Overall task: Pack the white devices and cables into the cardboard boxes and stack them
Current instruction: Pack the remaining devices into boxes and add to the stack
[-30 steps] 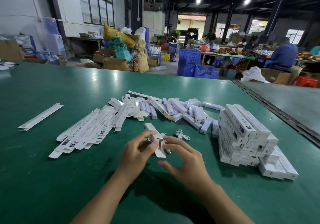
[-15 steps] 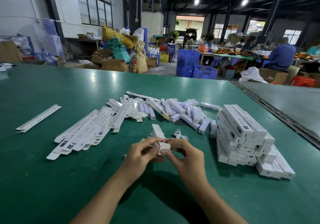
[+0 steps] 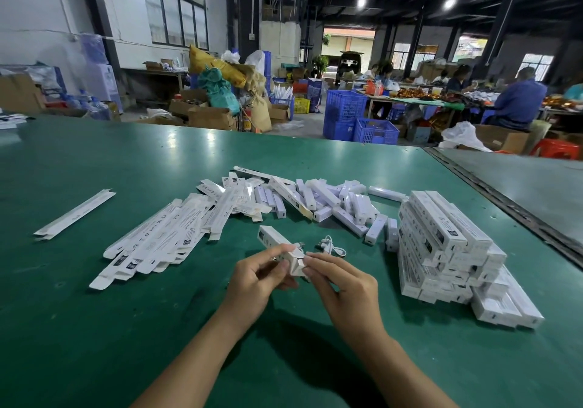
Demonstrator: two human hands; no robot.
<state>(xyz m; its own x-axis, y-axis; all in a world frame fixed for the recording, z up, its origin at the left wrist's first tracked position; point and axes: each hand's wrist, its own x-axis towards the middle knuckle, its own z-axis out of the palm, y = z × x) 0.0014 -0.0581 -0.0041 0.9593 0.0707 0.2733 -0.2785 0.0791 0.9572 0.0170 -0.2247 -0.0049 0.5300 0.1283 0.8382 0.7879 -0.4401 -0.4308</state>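
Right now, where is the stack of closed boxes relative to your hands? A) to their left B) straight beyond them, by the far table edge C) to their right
C: the stack of closed boxes rises on the table to the right of the left hand and right hand, which hold one box between them.
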